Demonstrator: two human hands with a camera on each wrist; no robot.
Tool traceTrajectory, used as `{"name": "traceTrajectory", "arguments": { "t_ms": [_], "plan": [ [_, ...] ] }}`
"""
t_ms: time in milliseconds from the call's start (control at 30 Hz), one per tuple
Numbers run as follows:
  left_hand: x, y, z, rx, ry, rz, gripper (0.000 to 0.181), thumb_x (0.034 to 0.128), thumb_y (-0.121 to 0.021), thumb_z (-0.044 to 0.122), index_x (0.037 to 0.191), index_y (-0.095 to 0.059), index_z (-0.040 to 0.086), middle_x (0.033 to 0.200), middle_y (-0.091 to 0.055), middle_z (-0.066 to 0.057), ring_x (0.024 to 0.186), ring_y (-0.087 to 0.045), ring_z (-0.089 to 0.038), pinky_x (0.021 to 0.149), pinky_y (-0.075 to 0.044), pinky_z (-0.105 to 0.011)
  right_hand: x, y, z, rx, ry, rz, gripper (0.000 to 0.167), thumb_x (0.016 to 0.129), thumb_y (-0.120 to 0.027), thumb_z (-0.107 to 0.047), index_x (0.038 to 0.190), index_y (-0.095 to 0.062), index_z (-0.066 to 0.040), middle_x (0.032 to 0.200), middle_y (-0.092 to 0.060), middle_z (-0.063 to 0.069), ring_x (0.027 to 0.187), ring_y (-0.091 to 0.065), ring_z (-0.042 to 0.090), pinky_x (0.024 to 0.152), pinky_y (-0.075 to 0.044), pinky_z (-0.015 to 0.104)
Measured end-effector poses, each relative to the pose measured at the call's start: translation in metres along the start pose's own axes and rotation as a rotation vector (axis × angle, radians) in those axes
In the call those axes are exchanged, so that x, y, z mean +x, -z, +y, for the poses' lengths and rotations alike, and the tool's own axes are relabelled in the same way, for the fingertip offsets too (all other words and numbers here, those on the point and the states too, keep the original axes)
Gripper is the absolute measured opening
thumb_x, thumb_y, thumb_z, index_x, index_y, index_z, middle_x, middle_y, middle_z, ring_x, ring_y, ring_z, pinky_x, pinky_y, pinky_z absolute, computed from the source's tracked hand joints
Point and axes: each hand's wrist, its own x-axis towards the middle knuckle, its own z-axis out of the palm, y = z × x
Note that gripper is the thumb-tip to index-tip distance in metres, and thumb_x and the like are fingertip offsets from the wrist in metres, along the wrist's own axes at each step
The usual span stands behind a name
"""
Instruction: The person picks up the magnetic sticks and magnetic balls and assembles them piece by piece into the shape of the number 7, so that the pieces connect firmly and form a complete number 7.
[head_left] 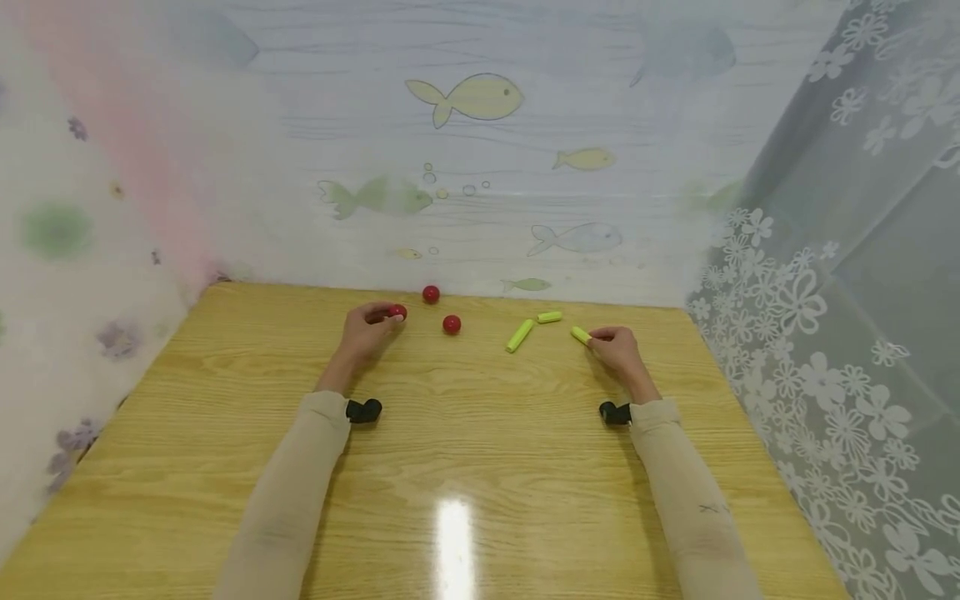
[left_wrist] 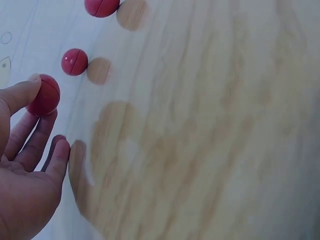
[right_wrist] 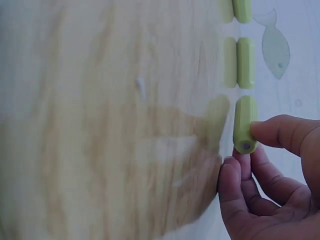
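Note:
My left hand (head_left: 364, 335) pinches a shiny red ball (head_left: 398, 312) between thumb and fingers near the table's far edge. A thin seam line runs around that ball (left_wrist: 46, 95) in the left wrist view. Two more red balls lie to its right, one farther back (head_left: 431, 294) and one nearer (head_left: 452, 325). On the right side, my right hand (head_left: 619, 350) pinches a short yellow-green stick (head_left: 580, 335); its end, with a small grey dot, faces the right wrist camera (right_wrist: 245, 125). Two similar sticks, one longer-looking (head_left: 519, 336) and one (head_left: 550, 317) behind it, lie left of this hand.
The light wood-grain table (head_left: 480, 400) reaches back to a pale wall covering (head_left: 480, 208) printed with fish. A translucent curtain with white flowers (head_left: 817, 383) hangs along the right edge. Black wrist cameras (head_left: 365, 411) stick out from both sleeves.

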Motion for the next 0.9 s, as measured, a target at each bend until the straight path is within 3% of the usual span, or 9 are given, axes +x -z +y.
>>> {"name": "traceTrajectory", "arguments": {
  "t_ms": [167,267,433,600,767,900],
  "plan": [
    [-0.004,0.008,0.002,0.008,-0.017,-0.033,0.045,0.099,-0.069,0.021,0.137,-0.059,-0.001,0.134,-0.059,-0.022,0.123,-0.055,-0.032,0.102,-0.046,-0.038,-0.004,0.001,-0.002,-0.008,0.035,-0.003,0.035,0.102,-0.056,-0.011,0.13,-0.063,0.008,0.12,-0.061,0.024,0.104,-0.061,0.029,0.08,-0.05,0.026],
    [-0.005,0.012,0.005,0.014,-0.047,-0.048,0.045,0.0995,-0.069,0.02,0.136,-0.059,-0.004,0.134,-0.058,-0.024,0.124,-0.057,-0.036,0.103,-0.048,-0.042,-0.007,0.001,-0.003,0.016,0.081,-0.02,0.034,0.102,-0.056,-0.01,0.13,-0.063,0.008,0.117,-0.061,0.023,0.103,-0.063,0.029,0.076,-0.051,0.023],
    [-0.005,0.015,0.012,0.001,-0.08,-0.079,0.047,0.0992,-0.069,0.021,0.136,-0.057,-0.006,0.136,-0.056,-0.027,0.125,-0.056,-0.041,0.106,-0.047,-0.048,-0.011,-0.002,-0.007,0.091,0.169,-0.062,0.034,0.103,-0.057,-0.01,0.132,-0.063,0.006,0.127,-0.058,0.026,0.118,-0.061,0.038,0.085,-0.055,0.031],
    [-0.007,0.014,0.016,-0.003,-0.071,-0.1,0.052,0.0984,-0.07,0.026,0.138,-0.056,-0.003,0.138,-0.055,-0.025,0.128,-0.055,-0.04,0.106,-0.047,-0.05,-0.014,-0.009,-0.011,0.21,0.194,-0.108,0.034,0.103,-0.059,-0.009,0.134,-0.062,0.006,0.132,-0.058,0.025,0.118,-0.064,0.032,0.095,-0.055,0.034],
    [-0.01,0.011,0.02,-0.004,-0.07,-0.115,0.051,0.0974,-0.072,0.027,0.138,-0.058,-0.001,0.138,-0.056,-0.022,0.127,-0.057,-0.038,0.105,-0.048,-0.049,-0.019,-0.017,-0.017,0.326,0.207,-0.149,0.032,0.101,-0.059,-0.003,0.131,-0.061,0.01,0.119,-0.065,0.017,0.112,-0.068,0.029,0.098,-0.054,0.038],
    [-0.015,0.007,0.026,-0.033,-0.071,-0.16,0.047,0.098,-0.071,0.023,0.137,-0.059,-0.001,0.137,-0.058,-0.023,0.124,-0.059,-0.04,0.103,-0.049,-0.05,-0.025,-0.024,-0.026,0.355,0.234,-0.174,0.031,0.099,-0.06,0.003,0.127,-0.06,0.015,0.105,-0.07,0.008,0.102,-0.072,0.023,0.097,-0.054,0.041]
  ]
}}
